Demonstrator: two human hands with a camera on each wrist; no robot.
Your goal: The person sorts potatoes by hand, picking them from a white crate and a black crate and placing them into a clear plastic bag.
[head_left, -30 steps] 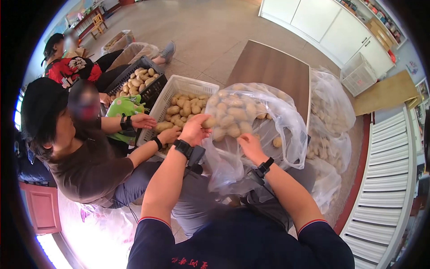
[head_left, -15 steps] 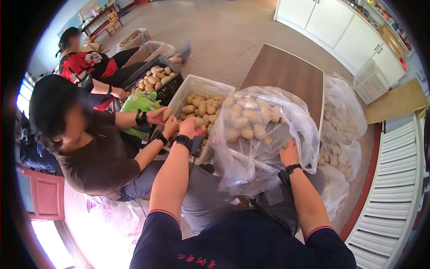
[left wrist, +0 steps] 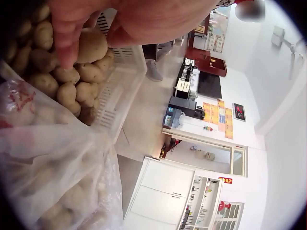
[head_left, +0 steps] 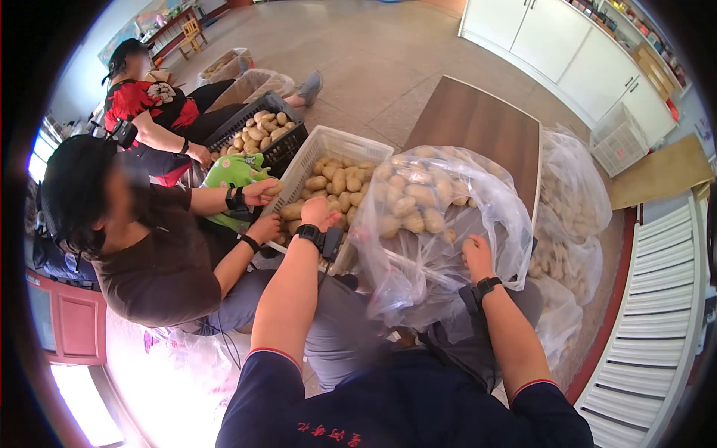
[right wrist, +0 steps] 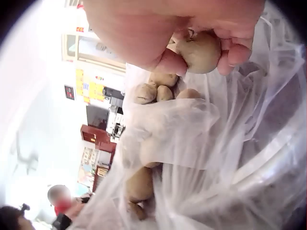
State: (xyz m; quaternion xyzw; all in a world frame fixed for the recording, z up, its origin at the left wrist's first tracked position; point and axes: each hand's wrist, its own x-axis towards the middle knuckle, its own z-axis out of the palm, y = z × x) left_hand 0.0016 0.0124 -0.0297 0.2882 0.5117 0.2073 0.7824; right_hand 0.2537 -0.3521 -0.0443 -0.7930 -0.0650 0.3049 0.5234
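Low over the white crate (head_left: 378, 146) of potatoes, my left hand (head_left: 320, 214) is bent down among them. In the left wrist view, the fingers and thumb of that hand (left wrist: 124, 21) lie on both sides of a potato (left wrist: 92, 47), just above the others. My right hand (head_left: 478, 257) is at the right part of the clear plastic bag (head_left: 497, 205). The right wrist view shows this hand (right wrist: 177, 28) gripping a potato (right wrist: 201, 53) between thumb and fingers, above the crumpled bag (right wrist: 192, 136). More potatoes (head_left: 422, 196) lie in the bag.
At the left, a person in brown (head_left: 142, 269) holds a potato (head_left: 275, 189) by the crate. Behind are a black crate (head_left: 287, 142) and another seated person (head_left: 153, 112). A brown tabletop (head_left: 478, 112) lies ahead; filled bags (head_left: 567, 187) stand at the right.
My left hand has moved left from the bag, then down over the white crate. My right hand has shifted right along the bag. The neighbour's hands have moved apart.
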